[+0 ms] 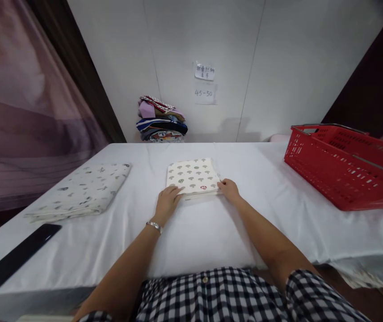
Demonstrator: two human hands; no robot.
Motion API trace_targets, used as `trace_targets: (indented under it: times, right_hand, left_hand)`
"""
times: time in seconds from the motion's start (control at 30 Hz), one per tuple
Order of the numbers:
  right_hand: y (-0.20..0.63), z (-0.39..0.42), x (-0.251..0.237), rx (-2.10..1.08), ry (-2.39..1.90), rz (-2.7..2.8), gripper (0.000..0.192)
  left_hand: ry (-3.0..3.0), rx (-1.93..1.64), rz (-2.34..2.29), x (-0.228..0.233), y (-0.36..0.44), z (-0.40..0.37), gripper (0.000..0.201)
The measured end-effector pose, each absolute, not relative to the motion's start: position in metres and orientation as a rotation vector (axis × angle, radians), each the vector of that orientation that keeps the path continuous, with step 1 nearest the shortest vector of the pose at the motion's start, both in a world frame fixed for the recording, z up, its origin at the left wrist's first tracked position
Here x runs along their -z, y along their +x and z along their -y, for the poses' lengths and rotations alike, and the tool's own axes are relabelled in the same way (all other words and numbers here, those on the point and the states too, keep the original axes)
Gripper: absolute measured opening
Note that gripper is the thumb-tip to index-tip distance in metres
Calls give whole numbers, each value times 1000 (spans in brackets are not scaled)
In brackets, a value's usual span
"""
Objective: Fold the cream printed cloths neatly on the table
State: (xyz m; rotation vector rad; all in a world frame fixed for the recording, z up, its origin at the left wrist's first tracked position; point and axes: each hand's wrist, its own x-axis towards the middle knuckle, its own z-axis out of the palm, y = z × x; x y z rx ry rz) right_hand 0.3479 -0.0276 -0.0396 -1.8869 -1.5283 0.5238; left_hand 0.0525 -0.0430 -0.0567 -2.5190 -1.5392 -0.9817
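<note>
A folded white cloth (194,172) printed with small grey mushrooms and a few green and red motifs lies on the white-covered table in front of me. My left hand (168,202), with a silver bracelet at the wrist, grips its near left corner, the fingertips on top. At the near right corner my right hand (230,189) pinches the edge between thumb and fingers. The layers of the fold show along the near edge.
Another folded patterned cloth (87,190) lies on the left, with a flat black object (17,257) nearer me. A red plastic basket (338,167) stands at the right. Behind the table's far edge is a stack of folded fabrics (162,123) against the wall.
</note>
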Motion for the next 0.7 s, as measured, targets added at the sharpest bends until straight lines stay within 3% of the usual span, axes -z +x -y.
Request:
trace_targets:
  times: [0.1, 0.23, 0.37, 0.7]
  right_hand:
    - [349, 32, 43, -493, -1807, 1521, 24]
    - [353, 46, 54, -349, -1457, 1635, 36]
    - [355, 51, 63, -202, -1212, 1913, 27]
    - [355, 32, 53, 12, -1259, 1993, 26]
  left_hand:
    - [-2501, 988, 1571, 55, 55, 44, 27]
    - [-2488, 1030, 1580, 54, 57, 47, 28]
    - [-2474, 1071, 1598, 54, 59, 48, 29]
    - [-2479, 1129, 1672, 52, 61, 51, 29]
